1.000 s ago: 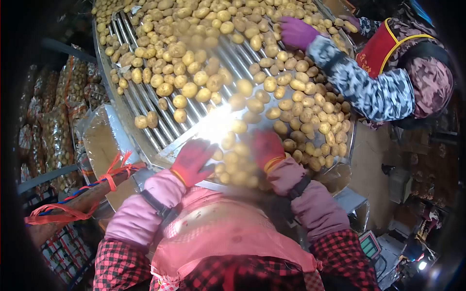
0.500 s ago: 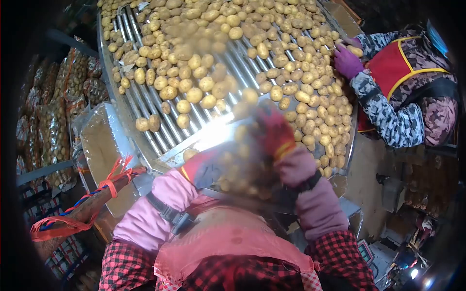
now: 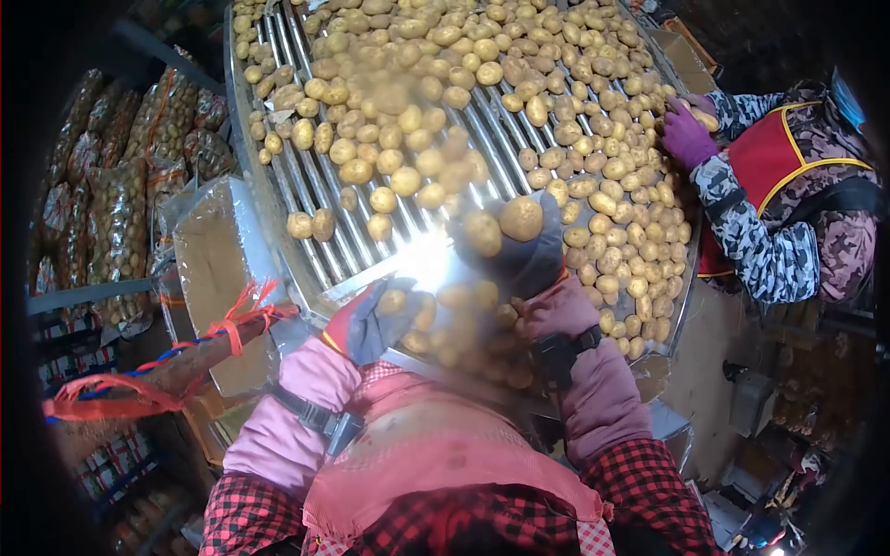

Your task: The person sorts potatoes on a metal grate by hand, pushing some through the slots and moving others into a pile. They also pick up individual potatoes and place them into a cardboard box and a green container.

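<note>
**Large potato (image 3: 522, 219) seen over the upturned right hand (image 3: 515, 255)**

The large potato is seen near the centre of the frame, against the grey palm of the right hand; it is nearly round, its slightly longer axis laid roughly left to right. Just to its left a second potato (image 3: 482, 234) is shown, blurred, so its long axis cannot be made out. Whether either is gripped cannot be told, the fingers being partly hidden and blurred. The left hand (image 3: 371, 324), lower left of centre, is also turned grey palm up, with a smaller potato (image 3: 391, 302) at its fingers; its grip cannot be told either.

The upper middle is filled by a bench (image 3: 239, 111), its metal rollers (image 3: 508, 144) slanted from upper left to lower right and largely covered by loose potatoes (image 3: 640, 222). At upper right, a long potato (image 3: 705, 120) is held in another person's purple gloves (image 3: 691, 137). Filled clear bags (image 3: 120, 222) are stacked at the left, and a pole (image 3: 176, 371) at lower left is tied with red string (image 3: 236, 326).
</note>
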`<state>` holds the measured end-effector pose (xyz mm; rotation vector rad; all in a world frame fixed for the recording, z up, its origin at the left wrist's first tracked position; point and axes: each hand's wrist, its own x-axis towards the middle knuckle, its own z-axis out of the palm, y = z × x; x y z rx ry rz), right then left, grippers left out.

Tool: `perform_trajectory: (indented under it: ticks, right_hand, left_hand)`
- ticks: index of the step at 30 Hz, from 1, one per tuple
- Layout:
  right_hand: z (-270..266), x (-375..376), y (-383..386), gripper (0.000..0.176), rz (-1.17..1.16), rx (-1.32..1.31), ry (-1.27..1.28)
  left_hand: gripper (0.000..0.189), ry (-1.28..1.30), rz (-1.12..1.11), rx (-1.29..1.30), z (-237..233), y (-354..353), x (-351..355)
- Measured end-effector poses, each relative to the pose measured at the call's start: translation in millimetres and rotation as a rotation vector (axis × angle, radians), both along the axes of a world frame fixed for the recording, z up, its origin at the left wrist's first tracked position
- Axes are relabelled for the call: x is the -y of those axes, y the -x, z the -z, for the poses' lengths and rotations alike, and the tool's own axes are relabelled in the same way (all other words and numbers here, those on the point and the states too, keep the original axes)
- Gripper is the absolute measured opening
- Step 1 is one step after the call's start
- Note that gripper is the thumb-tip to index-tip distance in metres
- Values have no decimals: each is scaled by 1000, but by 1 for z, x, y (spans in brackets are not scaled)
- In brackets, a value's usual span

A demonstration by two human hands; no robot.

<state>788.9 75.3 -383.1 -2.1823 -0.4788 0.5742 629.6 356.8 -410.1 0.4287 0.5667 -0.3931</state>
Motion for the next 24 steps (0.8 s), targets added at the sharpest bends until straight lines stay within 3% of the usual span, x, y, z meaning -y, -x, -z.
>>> perform_trajectory:
  ticks: [3,5,8,9,11,14,16,17,18,19,20,21,22,23,24]
  right_hand:
    - [22,-36,-8,48,152,-201,-288]
    - [28,-66,-20,47,244,-463,-593]
    - [15,-109,-30,46,250,-804,-965]
    - [8,-125,-29,46,207,-908,-1064]
    - [-12,-162,-24,45,82,-1114,-1248]
    - [-41,-242,-7,45,-249,-1434,-1450]
    - [-48,-294,5,46,-496,-1526,-1389]
    - [-44,-308,9,41,-543,-1463,-1231]
    - [-29,-313,-1,43,-566,-1359,-1251]
    - [-15,-319,-10,47,-583,-1254,-1267]
    - [-14,-297,-15,53,-307,-1193,-1211]
    - [-35,-265,-16,62,-40,-1187,-1016]
    - [-68,-227,-6,69,-6,-1095,-943]
    - [-56,-207,-6,72,-22,-1080,-927]
    - [-34,-189,-8,76,-35,-1057,-917]
  left_hand:
    - [54,-25,28,90,-1,5,-1]
    - [58,737,-84,-168,31,18,-16]
    - [61,-79,-31,197,7,29,-2]
    - [64,22,-93,142,-21,29,3]
    - [66,151,-218,106,-17,42,-3]
    - [64,-189,-115,296,-25,60,-7]
    - [56,-1445,375,541,-39,73,-13]
    - [52,-1906,557,624,-43,82,-17]
    - [49,-2394,696,661,-48,92,-20]
    - [47,-2724,734,713,-48,99,-23]
    - [45,-3053,771,753,-47,106,-24]
    - [45,-3166,800,665,-41,112,-24]
    - [45,-3272,831,583,-32,117,-24]
    - [47,-3657,1278,370,-38,115,-20]
    - [49,-4232,1976,-70,-44,112,-16]
